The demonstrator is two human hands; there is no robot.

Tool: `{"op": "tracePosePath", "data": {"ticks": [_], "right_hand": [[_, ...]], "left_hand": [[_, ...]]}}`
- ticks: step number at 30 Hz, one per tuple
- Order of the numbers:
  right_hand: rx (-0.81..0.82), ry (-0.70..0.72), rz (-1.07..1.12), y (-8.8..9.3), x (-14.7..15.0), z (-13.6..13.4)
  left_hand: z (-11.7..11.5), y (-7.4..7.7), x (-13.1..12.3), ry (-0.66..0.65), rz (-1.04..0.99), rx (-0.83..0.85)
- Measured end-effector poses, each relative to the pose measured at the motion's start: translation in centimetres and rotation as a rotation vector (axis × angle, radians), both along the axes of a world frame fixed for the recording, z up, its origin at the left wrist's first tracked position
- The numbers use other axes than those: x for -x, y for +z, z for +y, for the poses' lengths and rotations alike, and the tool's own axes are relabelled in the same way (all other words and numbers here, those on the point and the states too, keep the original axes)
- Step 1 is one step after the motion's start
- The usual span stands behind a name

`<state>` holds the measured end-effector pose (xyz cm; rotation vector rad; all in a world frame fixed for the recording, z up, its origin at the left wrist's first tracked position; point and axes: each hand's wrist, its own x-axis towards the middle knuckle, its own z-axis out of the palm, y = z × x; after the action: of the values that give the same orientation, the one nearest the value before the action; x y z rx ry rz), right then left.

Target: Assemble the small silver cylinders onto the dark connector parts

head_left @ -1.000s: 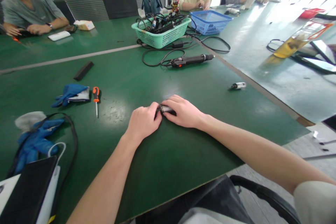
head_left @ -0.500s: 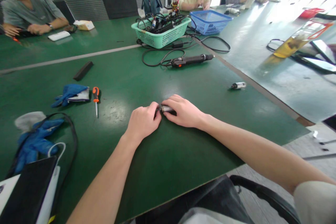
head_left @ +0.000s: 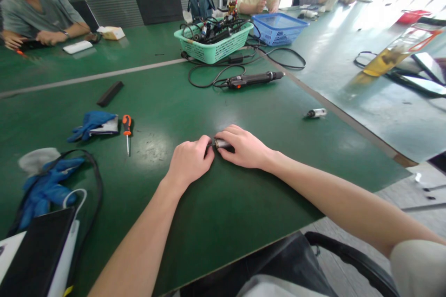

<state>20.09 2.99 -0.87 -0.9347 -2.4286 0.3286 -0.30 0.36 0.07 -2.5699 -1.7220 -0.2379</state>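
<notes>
Close together above the green table [head_left: 223,236], my two hands meet at the middle of the head view. My right hand [head_left: 247,148] is closed round a silver metal cylinder [head_left: 220,143], its open-looking end facing left. In my left hand [head_left: 191,161] the fingers pinch a small dark part [head_left: 208,147], mostly hidden by the thumb and fingers. A narrow gap shows between the dark part and the cylinder. Further right on the table lies another silver cylinder with a dark tip [head_left: 316,113].
An electric screwdriver [head_left: 256,80] with its cord lies beyond my hands. Behind it stand a green basket [head_left: 212,51] of tools and a blue basket [head_left: 278,32]. To the left are an orange-handled screwdriver [head_left: 127,125], a black bar [head_left: 110,93] and blue gloves [head_left: 92,123]. Several people sit around.
The cylinder in my right hand has shifted slightly right, away from the dark part, so the gap between them is a little wider. My left hand has hardly moved.
</notes>
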Motion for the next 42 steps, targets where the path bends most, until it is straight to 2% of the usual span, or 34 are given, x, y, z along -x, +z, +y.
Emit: {"op": "tracePosePath", "data": {"ticks": [42], "right_hand": [[-0.003, 0.007, 0.005, 0.02, -0.05, -0.08]], "left_hand": [[-0.03, 0.32, 0.01, -0.048, -0.011, 0.025]]}}
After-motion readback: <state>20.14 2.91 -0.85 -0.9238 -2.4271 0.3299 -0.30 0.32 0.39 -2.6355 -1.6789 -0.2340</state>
